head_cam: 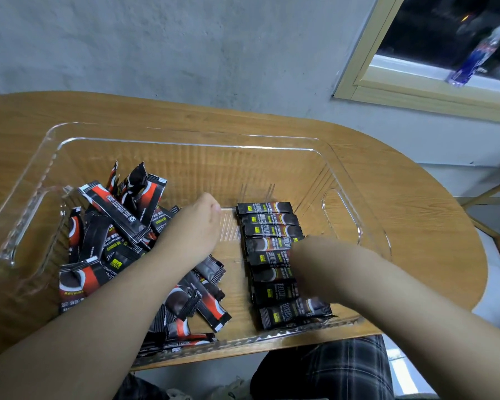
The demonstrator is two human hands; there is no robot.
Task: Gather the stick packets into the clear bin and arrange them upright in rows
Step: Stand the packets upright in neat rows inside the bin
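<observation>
We have both hands down in the bin [341, 194], which sits on the wooden surface [416, 226]. Our left hand [197, 226] reaches toward the bin's middle, its fingers hidden behind the back of the hand — we cannot tell whether they are spread or curled. Just left of and beneath that wrist lies the loose pile [122, 241], dark packets tumbled at all angles, a few leaning up against the far side. Our right hand [309, 261] rests on the row [272, 241], a neat line of packets side by side running from near to far; its fingers are blurred and turned under, so their grip cannot be told.
</observation>
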